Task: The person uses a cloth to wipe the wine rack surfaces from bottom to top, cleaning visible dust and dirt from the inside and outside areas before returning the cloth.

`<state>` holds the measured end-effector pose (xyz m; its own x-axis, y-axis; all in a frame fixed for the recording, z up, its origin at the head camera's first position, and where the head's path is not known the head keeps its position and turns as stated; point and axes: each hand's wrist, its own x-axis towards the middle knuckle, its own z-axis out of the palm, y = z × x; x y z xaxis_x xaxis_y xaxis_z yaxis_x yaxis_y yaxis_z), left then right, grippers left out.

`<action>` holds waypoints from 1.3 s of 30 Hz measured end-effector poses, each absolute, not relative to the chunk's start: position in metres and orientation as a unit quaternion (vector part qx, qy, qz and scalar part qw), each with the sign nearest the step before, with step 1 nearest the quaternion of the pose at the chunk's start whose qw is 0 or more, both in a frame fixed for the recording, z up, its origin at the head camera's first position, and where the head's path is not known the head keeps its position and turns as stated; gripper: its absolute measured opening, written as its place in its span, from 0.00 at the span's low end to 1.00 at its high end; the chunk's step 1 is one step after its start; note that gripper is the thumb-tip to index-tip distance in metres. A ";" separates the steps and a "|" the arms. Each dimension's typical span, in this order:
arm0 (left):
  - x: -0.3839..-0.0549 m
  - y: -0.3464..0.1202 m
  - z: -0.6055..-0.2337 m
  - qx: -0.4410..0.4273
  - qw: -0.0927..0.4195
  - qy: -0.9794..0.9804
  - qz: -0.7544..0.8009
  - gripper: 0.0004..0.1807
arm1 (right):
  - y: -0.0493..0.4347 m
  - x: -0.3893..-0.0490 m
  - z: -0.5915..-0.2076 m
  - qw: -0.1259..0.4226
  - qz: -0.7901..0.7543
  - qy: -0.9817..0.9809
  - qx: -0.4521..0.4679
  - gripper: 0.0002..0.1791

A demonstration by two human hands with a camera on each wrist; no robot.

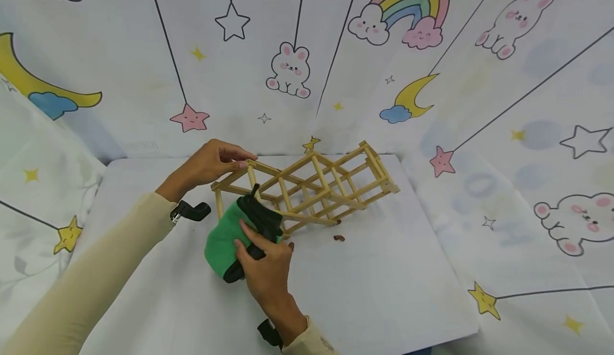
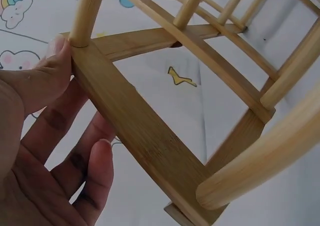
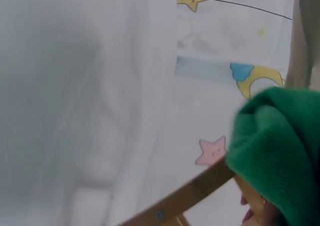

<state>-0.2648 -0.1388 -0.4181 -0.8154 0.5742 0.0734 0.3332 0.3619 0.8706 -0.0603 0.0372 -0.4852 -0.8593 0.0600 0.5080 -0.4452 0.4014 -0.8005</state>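
Green cloth point(image 1: 220, 243) is being gripped by the fingers of your right hand point(image 1: 267, 271) over the worktop point(image 1: 388, 285), before the left end of the wooden rack point(image 2: 140, 131), whose corner your left hand point(image 1: 207, 164) is pinching. Probably the cloth is behaving soft and light, wanting a bunched hold, while the stiff rack is suiting a corner grip.

Head: worn high, looks forward and down, farthest off, takes in left hand point(image 1: 205, 163), right hand point(image 1: 269, 269), rack point(image 1: 328, 190) | Left wrist: tight on left hand, faces through rack to drape point(image 2: 160, 91) | Right wrist: rolled sideways, cloth point(image 3: 280, 151) close at right edge, faces drape | Shared: rack in all; cloth in head, right wrist
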 end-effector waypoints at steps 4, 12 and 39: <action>-0.266 -0.139 -0.418 0.276 0.127 0.813 0.497 0.16 | 0.033 -0.052 -0.490 0.166 0.551 -0.810 0.111 0.22; -0.269 -0.135 -0.418 0.290 0.109 0.817 0.487 0.14 | 0.031 -0.056 -0.485 0.311 0.432 -0.833 0.152 0.29; -0.272 -0.134 -0.412 0.296 0.121 0.822 0.472 0.13 | 0.026 -0.051 -0.482 0.258 0.443 -0.850 0.121 0.34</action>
<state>-0.2716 -0.1343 -0.4121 -0.7958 0.6001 0.0808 0.3718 0.3790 0.8474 -0.0515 0.0263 -0.4818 -0.8377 0.0240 0.5456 -0.4338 0.5777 -0.6914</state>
